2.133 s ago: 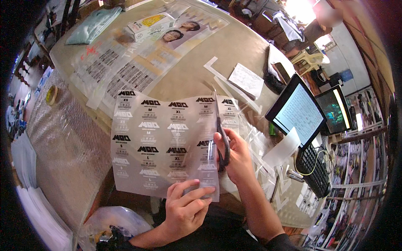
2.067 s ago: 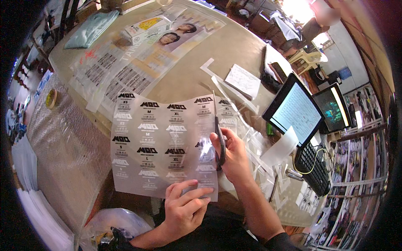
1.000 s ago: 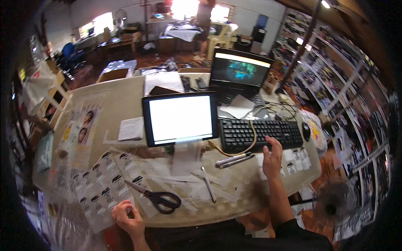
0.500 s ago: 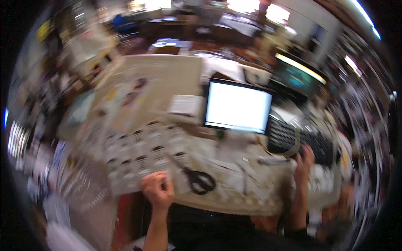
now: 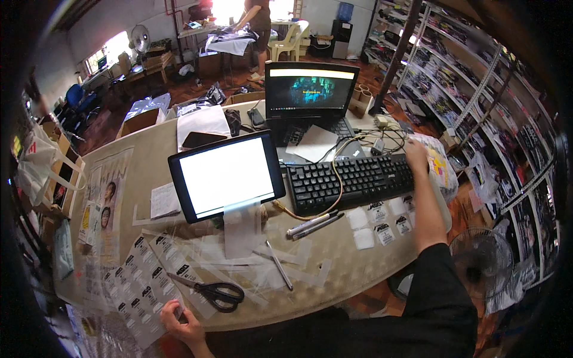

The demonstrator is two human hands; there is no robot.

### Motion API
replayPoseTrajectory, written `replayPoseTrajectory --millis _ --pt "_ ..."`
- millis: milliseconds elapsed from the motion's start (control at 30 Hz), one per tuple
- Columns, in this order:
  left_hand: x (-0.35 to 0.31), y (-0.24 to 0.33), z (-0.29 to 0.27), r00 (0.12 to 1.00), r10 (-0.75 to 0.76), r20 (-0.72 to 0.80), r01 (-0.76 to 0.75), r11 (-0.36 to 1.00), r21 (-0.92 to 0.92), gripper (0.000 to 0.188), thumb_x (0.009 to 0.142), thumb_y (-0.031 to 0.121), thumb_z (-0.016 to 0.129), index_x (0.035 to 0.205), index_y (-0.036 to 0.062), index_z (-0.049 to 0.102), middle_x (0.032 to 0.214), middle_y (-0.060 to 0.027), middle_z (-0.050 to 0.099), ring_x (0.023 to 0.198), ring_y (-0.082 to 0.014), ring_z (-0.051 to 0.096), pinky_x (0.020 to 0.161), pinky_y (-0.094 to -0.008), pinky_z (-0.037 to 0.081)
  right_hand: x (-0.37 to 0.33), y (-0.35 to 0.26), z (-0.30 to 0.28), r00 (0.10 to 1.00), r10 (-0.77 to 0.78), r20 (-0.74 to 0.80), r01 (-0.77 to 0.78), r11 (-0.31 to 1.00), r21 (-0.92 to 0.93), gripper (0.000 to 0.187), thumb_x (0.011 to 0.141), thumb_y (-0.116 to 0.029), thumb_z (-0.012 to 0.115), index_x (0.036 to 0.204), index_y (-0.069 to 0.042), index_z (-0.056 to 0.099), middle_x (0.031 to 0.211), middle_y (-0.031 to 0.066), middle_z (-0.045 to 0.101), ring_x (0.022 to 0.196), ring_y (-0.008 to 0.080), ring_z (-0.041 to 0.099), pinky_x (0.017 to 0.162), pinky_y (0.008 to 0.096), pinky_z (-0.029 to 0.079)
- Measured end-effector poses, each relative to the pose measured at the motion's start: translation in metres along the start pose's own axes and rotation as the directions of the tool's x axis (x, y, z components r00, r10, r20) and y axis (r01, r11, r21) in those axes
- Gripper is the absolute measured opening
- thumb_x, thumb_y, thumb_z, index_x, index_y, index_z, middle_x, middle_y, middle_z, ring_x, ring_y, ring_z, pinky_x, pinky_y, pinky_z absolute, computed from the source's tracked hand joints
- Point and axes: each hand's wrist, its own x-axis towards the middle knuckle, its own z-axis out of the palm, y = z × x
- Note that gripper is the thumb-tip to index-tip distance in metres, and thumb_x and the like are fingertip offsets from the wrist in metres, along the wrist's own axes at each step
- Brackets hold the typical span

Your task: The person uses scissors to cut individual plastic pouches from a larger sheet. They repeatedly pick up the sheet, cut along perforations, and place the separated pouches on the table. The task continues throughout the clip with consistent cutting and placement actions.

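My left hand [image 5: 181, 322] is at the near left table edge, over the lower corner of a sheet of printed labels [image 5: 140, 292]. Its fingers are curled together, and whatever they hold is hidden. Beside it lie black-handled scissors [image 5: 221, 296], blades pointing left across the labels. Out to the right, my right hand [image 5: 417, 158] reaches past the right end of a black keyboard [image 5: 352, 182], next to a white and yellow plastic bag [image 5: 439, 164]. Its fingers look bunched, and I cannot make out what is in them. Small cut labels [image 5: 382, 230] lie below the keyboard.
A tablet [image 5: 230, 176] with a bright screen stands mid-table, a laptop [image 5: 310, 89] behind it. Pens [image 5: 313, 225], a thin silver tool [image 5: 279, 265] and clear strips [image 5: 298, 256] lie in front. A floor fan [image 5: 480, 262] stands at right; a person [image 5: 258, 30] stands far back.
The view has swung to the right and sharpened. My right hand has moved from the keyboard's near edge to beyond its right end. The left hand stays near the labels and scissors.
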Motion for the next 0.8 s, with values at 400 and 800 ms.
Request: replayPoseTrajectory --millis 400,800 --pt "0.000 0.001 0.001 0.998 -0.057 0.004 0.057 0.998 0.018 0.019 0.068 0.003 0.052 0.086 0.0023 0.050 0.087 -0.0138 0.056 0.082 -0.0317 0.052 0.077 -0.0397 0.040 -0.041 0.121 0.010 0.986 -0.152 -0.071 0.161 0.977 0.139 0.052 0.068 -0.010 0.067 0.116 -0.004 0.050 0.114 0.0177 0.053 0.107 0.0333 0.050 0.096 0.0381 0.037" --pt "0.000 0.008 0.008 0.998 -0.055 -0.024 0.056 0.998 0.016 0.019 0.065 0.007 0.054 0.084 0.0032 0.051 0.086 -0.0137 0.057 0.080 -0.0320 0.052 0.077 -0.0395 0.040 -0.045 0.124 0.007 0.981 -0.169 -0.092 0.176 0.982 0.074 0.050 0.070 -0.008 0.052 0.120 -0.010 0.051 0.123 0.0186 0.043 0.116 0.0361 0.042 0.100 0.0403 0.033"
